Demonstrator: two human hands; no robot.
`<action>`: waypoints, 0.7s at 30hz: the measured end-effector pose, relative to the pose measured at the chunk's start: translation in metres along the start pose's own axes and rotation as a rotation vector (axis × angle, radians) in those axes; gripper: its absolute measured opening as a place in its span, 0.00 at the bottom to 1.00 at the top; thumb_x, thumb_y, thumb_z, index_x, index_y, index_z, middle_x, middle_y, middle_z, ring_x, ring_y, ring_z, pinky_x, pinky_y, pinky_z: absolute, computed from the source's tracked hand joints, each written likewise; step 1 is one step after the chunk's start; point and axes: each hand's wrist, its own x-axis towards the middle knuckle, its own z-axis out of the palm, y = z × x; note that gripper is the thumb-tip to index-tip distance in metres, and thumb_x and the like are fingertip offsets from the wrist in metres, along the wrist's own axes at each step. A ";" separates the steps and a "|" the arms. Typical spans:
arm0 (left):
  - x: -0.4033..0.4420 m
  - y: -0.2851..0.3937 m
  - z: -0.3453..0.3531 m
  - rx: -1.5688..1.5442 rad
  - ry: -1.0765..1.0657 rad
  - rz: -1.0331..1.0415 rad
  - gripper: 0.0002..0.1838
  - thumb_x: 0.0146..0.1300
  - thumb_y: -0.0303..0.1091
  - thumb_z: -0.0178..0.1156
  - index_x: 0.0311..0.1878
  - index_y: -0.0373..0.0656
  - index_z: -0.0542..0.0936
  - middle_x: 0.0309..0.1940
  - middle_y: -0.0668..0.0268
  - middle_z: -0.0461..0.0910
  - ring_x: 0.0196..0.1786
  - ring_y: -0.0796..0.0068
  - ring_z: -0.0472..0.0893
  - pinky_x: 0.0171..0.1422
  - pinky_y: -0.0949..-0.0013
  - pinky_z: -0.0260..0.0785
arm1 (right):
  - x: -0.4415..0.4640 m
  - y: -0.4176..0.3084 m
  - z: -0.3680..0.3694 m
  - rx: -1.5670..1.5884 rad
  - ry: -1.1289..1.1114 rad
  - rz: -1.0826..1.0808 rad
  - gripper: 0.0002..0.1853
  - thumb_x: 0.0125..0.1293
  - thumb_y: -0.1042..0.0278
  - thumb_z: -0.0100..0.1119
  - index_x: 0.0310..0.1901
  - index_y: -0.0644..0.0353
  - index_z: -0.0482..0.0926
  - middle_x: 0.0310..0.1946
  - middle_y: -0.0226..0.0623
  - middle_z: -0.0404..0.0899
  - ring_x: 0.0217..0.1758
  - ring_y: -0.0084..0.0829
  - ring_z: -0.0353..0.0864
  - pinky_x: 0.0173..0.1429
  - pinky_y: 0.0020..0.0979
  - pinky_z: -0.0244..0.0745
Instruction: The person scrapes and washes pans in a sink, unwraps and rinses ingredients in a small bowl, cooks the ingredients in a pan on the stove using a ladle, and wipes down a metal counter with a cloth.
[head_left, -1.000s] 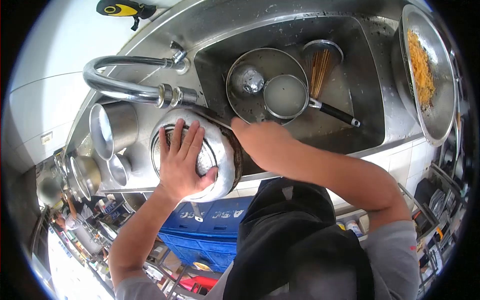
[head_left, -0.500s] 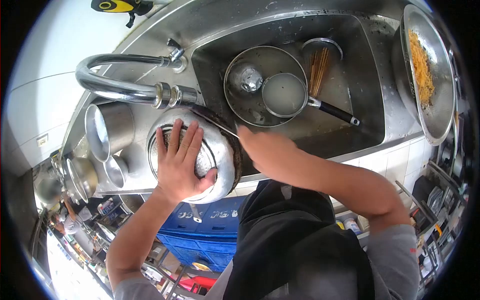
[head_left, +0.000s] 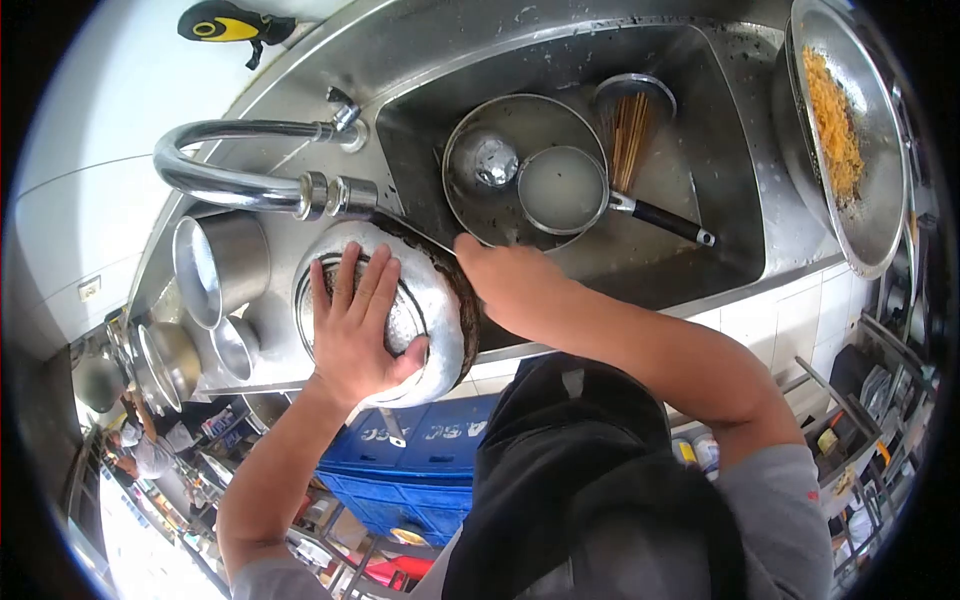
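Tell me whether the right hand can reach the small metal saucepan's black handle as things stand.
Likely yes, though its grip is taken: the right hand holds a thin metal tool at the round silver pot. Nothing visible blocks the way to the black handle.

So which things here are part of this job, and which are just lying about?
In use:
- upturned metal pot, under the left hand
- thin metal tool, in the right hand

Lying about:
- black-handled saucepan
- wooden sticks
- bowl of orange shreds
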 end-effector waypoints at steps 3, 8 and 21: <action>0.001 0.000 -0.001 -0.017 -0.010 -0.009 0.43 0.60 0.63 0.57 0.68 0.34 0.73 0.71 0.51 0.71 0.76 0.38 0.64 0.78 0.26 0.42 | -0.043 -0.010 -0.027 0.012 -0.247 0.158 0.16 0.61 0.77 0.60 0.49 0.66 0.68 0.32 0.56 0.85 0.37 0.55 0.88 0.41 0.52 0.82; -0.001 -0.003 0.000 0.009 -0.008 -0.018 0.44 0.61 0.63 0.57 0.68 0.34 0.73 0.71 0.50 0.71 0.76 0.39 0.64 0.78 0.27 0.42 | 0.000 -0.003 -0.001 0.081 -0.064 0.084 0.18 0.60 0.78 0.60 0.51 0.67 0.67 0.31 0.56 0.85 0.37 0.57 0.87 0.42 0.54 0.81; -0.002 0.000 -0.003 0.010 -0.010 -0.003 0.44 0.61 0.62 0.57 0.69 0.33 0.72 0.71 0.47 0.70 0.77 0.38 0.64 0.80 0.30 0.43 | -0.009 -0.003 -0.036 0.066 -0.046 0.122 0.15 0.60 0.78 0.59 0.47 0.67 0.68 0.31 0.56 0.84 0.40 0.58 0.86 0.46 0.52 0.81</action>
